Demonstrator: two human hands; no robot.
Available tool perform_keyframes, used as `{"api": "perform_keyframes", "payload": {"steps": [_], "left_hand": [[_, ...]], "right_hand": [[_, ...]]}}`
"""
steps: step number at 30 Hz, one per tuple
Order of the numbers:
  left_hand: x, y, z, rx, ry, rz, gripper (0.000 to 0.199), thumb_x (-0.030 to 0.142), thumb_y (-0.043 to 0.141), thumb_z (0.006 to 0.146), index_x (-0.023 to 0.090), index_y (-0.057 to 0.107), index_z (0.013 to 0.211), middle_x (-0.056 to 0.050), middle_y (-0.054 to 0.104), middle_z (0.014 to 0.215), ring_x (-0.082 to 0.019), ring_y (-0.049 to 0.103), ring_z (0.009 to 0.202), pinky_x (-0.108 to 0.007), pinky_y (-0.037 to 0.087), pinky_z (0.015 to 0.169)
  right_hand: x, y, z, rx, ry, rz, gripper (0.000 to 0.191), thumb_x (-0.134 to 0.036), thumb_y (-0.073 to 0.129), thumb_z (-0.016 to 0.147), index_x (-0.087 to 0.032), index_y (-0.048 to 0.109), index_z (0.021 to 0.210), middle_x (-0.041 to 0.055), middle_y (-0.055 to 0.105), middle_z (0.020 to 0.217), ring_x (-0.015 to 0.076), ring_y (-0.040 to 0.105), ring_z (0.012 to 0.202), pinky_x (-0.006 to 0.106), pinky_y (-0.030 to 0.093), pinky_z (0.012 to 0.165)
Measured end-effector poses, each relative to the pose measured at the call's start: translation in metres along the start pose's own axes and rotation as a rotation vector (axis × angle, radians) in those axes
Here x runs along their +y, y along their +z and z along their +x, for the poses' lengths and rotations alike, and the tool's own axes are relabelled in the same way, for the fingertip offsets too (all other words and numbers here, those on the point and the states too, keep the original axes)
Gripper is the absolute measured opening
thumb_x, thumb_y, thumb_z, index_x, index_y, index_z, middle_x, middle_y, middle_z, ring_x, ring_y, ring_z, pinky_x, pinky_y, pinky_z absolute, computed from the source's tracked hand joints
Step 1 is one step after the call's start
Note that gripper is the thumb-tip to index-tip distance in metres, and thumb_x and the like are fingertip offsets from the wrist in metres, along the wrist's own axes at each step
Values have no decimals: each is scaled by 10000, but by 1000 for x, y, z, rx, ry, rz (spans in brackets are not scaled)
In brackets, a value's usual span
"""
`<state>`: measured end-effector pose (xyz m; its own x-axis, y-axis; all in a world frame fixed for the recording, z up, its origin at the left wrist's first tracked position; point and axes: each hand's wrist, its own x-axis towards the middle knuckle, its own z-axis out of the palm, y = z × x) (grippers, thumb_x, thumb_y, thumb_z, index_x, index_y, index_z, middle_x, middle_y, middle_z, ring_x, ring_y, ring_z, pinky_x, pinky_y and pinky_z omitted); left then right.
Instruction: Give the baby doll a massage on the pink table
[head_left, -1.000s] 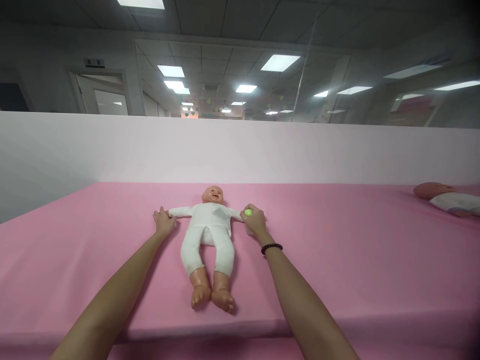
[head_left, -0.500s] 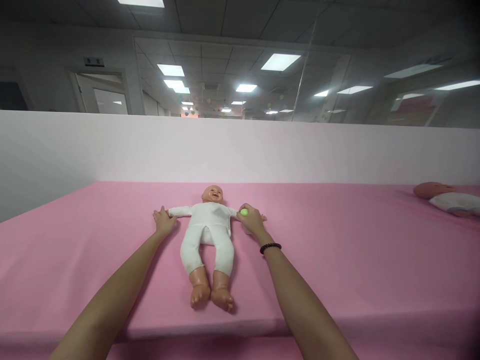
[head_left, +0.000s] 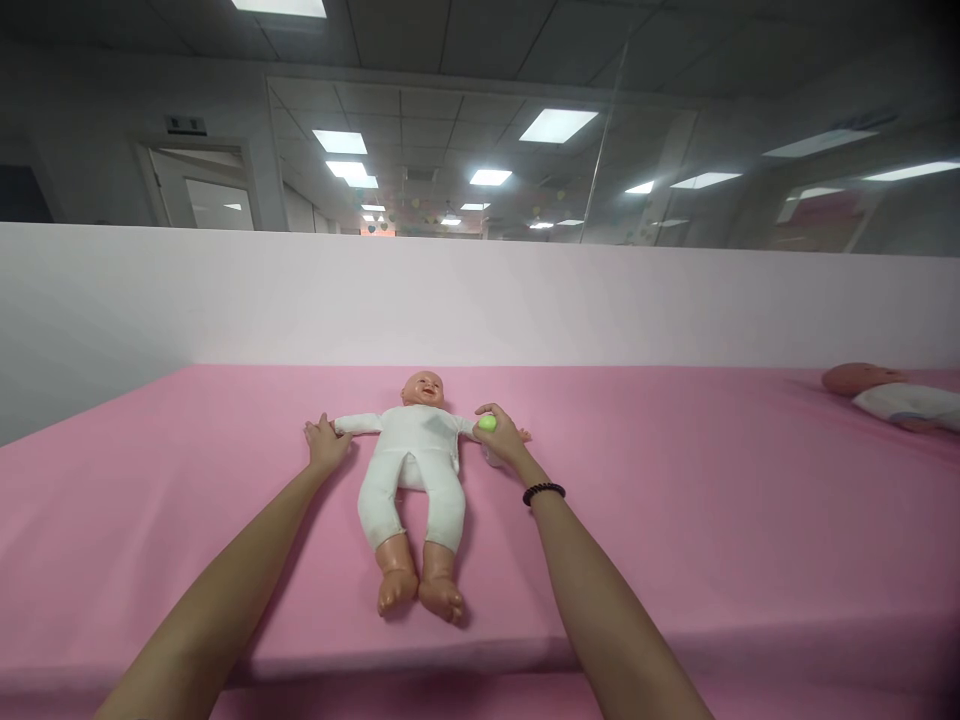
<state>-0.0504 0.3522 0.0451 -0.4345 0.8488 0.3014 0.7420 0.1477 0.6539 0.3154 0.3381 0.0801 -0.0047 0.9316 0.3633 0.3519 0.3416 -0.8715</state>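
Note:
A baby doll [head_left: 415, 470] in a white suit lies on its back on the pink mattress [head_left: 712, 520], arms spread, bare feet toward me. My left hand [head_left: 325, 443] rests over the doll's hand at the end of its outstretched arm. My right hand [head_left: 501, 437] lies on the doll's other arm and is closed around a small object with a green top [head_left: 487, 424]; the rest of that object is hidden in my fist. A dark bead bracelet circles my right wrist.
A second doll [head_left: 892, 397] lies at the far right of the mattress. A low white partition [head_left: 480, 300] runs along the far side of the mattress. The mattress's front edge is just below the doll's feet.
My right hand has slid a little to the left along the doll's arm, toward its shoulder. My left hand and the doll have stayed in place.

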Motion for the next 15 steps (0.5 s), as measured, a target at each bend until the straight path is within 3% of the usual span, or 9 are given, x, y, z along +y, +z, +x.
{"api": "perform_keyframes", "payload": {"steps": [5,10,15], "left_hand": [[-1,1,1,13,10,17,879,311,626,777,-5,261,1512,-308,378,1504,-398,147,1534,-500,209,1234],[-3,3,1,26,14,4,859,306,617,766,16,282,1501,-295,374,1511,-401,145,1535,-523,196,1239],[-5,4,2,25,9,-30,879,285,632,720,56,295,1499,-270,386,1511,-408,146,1533,-544,202,1237]], "right_hand": [[8,0,4,126,14,-10,310,-272,580,631,-213,608,933,-17,604,693,167,577,635,272,453,595],[4,7,8,106,32,252,249,-298,616,642,-225,549,870,-19,605,655,192,615,593,288,482,527],[-2,14,9,62,7,373,295,-380,689,685,-236,482,837,-23,609,619,204,636,577,308,509,543]]}}
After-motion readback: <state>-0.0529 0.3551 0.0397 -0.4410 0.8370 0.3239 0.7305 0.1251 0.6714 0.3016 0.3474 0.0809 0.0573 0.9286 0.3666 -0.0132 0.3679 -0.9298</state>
